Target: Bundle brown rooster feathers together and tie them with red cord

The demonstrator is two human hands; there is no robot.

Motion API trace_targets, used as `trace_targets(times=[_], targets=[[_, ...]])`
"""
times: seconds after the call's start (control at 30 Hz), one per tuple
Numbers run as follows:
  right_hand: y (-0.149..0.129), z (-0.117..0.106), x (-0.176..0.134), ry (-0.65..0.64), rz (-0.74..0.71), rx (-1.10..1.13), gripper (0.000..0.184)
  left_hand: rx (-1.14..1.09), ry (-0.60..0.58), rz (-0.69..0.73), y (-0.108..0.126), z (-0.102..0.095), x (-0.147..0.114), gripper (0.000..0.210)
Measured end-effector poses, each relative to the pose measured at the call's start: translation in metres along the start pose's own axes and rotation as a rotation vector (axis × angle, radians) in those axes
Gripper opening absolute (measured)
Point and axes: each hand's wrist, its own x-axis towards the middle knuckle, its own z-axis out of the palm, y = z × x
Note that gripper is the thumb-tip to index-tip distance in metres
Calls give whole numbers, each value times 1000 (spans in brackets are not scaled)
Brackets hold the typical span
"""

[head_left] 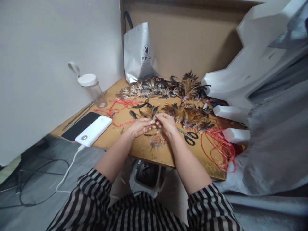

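Between my two hands is a small bunch of brown and black feathers (149,111), its quill ends down at my fingertips. My left hand (141,126) pinches it from the left. The fingers of my right hand (165,122) are closed on its right side. Loose feather scraps (157,140) lie just below my hands. Black-handled scissors (190,136) rest right of my right wrist. Behind them lies a pile of brown feather bunches (190,115), with a longer row of darker, mottled bunches (154,87) farther back.
Red plastic string (218,147) is heaped at the right edge, and more strands (122,103) lie left. A phone (80,125) and cabled white power bank (93,131) sit at the left edge, near a lidded bottle (91,86). A silver bag (139,53) stands behind; white panels (226,80) border the right.
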Motion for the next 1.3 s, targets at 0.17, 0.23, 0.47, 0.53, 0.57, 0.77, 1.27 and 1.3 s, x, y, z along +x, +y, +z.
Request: trace_targets(times=[0.17,0.23,0.47,0.53,0.57,0.77,1.27,1.3], targets=[[0,-1,1,19,-39,7,23,-18,12,12,1,-2,1,10],[-1,-2,2,42,-31,16,24,-54,-2,33,3,-2,0,8],[-3,-2,-1,-72,121,-21,25,-216,19,110,11,-1,-4,7],[-3,-2,-2,-153,164,-24,26,-246,3,131,12,0,-4,8],[-2,-2,-2,-180,180,-24,26,-254,1,138,12,0,-5,8],[1,-3,-3,-223,196,-34,24,-295,33,163,16,2,-8,4],[-5,-8,-1,-64,-27,-203,26,-170,47,222,13,3,-6,6],[-5,-8,0,-32,-71,-285,25,-152,47,237,13,2,-5,7]])
